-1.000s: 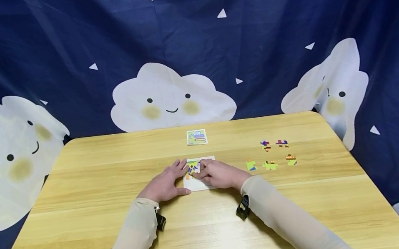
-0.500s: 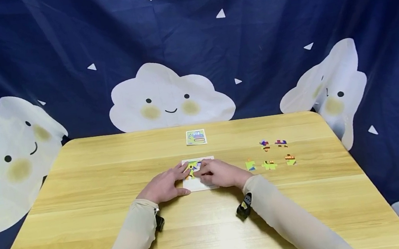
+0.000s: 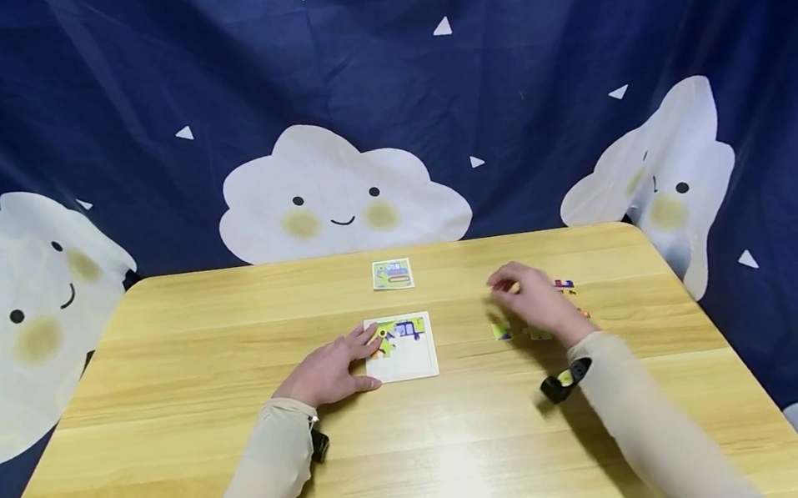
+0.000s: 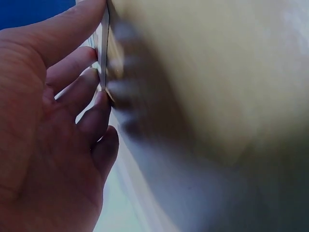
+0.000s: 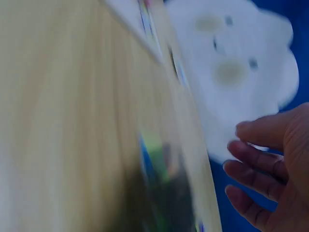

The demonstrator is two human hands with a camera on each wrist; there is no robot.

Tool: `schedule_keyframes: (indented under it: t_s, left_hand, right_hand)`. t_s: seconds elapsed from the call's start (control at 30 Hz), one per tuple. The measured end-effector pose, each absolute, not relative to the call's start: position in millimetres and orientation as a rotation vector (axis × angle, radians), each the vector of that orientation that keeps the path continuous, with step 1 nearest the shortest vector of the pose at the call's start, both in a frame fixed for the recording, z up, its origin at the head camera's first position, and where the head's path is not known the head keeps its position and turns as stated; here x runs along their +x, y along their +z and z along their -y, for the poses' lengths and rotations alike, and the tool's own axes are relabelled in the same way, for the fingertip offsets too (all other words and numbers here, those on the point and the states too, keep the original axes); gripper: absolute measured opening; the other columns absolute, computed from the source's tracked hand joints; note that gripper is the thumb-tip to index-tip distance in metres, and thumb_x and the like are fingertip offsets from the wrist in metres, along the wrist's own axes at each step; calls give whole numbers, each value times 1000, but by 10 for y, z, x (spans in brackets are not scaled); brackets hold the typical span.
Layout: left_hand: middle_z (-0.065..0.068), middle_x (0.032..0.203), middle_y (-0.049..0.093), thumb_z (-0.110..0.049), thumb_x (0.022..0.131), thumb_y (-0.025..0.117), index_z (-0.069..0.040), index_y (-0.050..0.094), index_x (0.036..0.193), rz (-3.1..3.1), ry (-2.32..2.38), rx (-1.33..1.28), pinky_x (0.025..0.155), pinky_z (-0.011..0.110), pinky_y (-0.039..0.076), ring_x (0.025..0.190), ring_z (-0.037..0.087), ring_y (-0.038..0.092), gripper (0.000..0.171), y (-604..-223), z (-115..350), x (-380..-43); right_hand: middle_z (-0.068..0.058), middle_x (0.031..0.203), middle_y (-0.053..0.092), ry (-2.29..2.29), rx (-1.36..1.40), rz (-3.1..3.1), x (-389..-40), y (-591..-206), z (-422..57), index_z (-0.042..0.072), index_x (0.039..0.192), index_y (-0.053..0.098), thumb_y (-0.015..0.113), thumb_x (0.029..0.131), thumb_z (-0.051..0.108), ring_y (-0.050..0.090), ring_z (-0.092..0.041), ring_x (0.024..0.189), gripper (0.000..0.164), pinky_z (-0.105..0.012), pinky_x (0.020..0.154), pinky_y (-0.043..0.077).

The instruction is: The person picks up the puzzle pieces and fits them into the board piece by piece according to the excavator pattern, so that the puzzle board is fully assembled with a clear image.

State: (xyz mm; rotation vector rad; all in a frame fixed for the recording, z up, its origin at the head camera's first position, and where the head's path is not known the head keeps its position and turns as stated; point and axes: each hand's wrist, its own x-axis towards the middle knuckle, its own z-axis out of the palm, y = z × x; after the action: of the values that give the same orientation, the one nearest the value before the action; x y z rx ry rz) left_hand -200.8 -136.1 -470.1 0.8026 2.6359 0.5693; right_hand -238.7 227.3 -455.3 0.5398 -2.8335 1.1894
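My left hand (image 3: 331,369) lies at the left side of a white puzzle board (image 3: 417,363), with fingertips over its edge and thumb along the near left corner. In the left wrist view the fingers of the left hand (image 4: 58,116) meet the thin edge of the board (image 4: 103,53). Joined puzzle pieces (image 3: 405,329) fill the board's upper part; the fingers hide some of the left ones. Above the loose pieces hovers my right hand (image 3: 533,303), fingers loosely bent and holding nothing. A green-and-blue piece (image 3: 501,331) lies just below it.
Other loose pieces, such as a red-and-purple one (image 3: 563,284) and a green one (image 3: 539,333), lie around the right hand, partly covered by it. A small picture card (image 3: 392,275) lies behind the board. A dark blue cloud-print curtain (image 3: 374,59) hangs behind the wooden table (image 3: 192,343).
My right hand has left the board and moved right and back over the loose pieces, uncovering the upper right pieces on the board. The left hand stays in place.
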Motion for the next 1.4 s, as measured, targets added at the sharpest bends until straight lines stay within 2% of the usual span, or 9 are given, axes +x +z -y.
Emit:
schedule_keyframes:
  t_s: [0.23,0.43,0.7,0.87,1.1,1.4]
  left_hand:
    - [2,160,25,-35,89,73,-10,45,148,-2633,604,807,115,51,21,146,26,20,70,-4721,1358,-2011]
    - [1,160,24,-35,88,74,-11,46,147,-2631,618,785,116,49,21,146,25,20,70,-4712,1353,-2004]
    - [0,160,24,-35,88,74,-12,45,148,-2628,616,784,116,49,21,146,22,19,70,-4735,1367,-2014]
    - [1,160,24,-35,88,74,-11,44,148,-2623,619,806,116,48,20,146,21,18,71,-4738,1377,-2022]
    - [1,160,25,-34,88,75,-11,44,147,-2619,620,797,117,48,19,146,22,19,71,-4716,1373,-2015]
    - [2,159,25,-32,88,75,-10,45,147,-2621,627,794,116,50,18,146,23,19,71,-4700,1360,-2010]
  right_hand:
    - [-22,113,57,874,373,3030,-2595,-4598,-2942,-7,119,62,71,89,6,46,-40,108,34,-55,91,41]
    - [-22,119,54,796,444,3120,-2661,-4701,-3009,-4,124,62,75,88,17,41,-39,109,44,-55,93,39]
    - [-17,110,53,782,471,3104,-2697,-4756,-2938,1,110,65,77,86,12,41,-37,105,29,-53,90,40]
    - [-15,104,56,877,399,3103,-2713,-4768,-2938,1,106,59,78,85,8,42,-34,100,29,-48,87,40]
    - [-11,91,62,996,294,3052,-2636,-4737,-2978,2,104,56,68,92,4,57,-27,83,16,-42,76,47]
    - [-15,93,66,1241,168,2904,-2554,-4718,-2961,-1,102,62,66,93,0,65,-26,82,10,-33,67,55]
